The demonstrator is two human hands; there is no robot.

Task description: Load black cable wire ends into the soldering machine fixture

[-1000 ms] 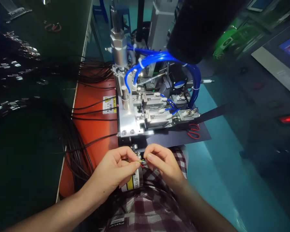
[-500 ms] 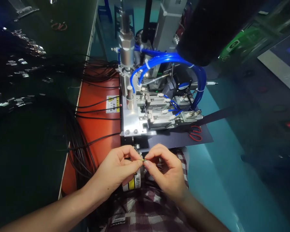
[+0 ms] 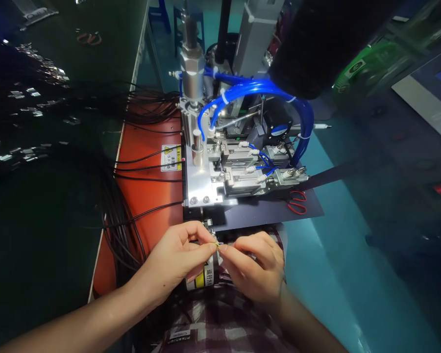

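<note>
My left hand [image 3: 185, 250] pinches a thin yellow-green wire [image 3: 216, 243] between thumb and index finger, in front of the metal machine [image 3: 198, 184]. A short pale end of the wire points to the right. My right hand [image 3: 259, 262] is close beside it, its thumb tip at the wire and its fingers curled. Whether the right hand grips anything is too small to make out. Below the hands is a white and yellow label [image 3: 208, 277] on a rounded part.
Black cables [image 3: 121, 225] lie over the orange surface [image 3: 150, 191] at the left. Blue tubes [image 3: 257, 88] arch above the machine. Red-handled scissors [image 3: 297, 203] rest on the dark plate [image 3: 250, 215]. A dark cylinder hangs at the upper right.
My right hand has turned and its index finger has drawn back from the wire, showing the pale end. My left hand has stayed in place with its pinch.
</note>
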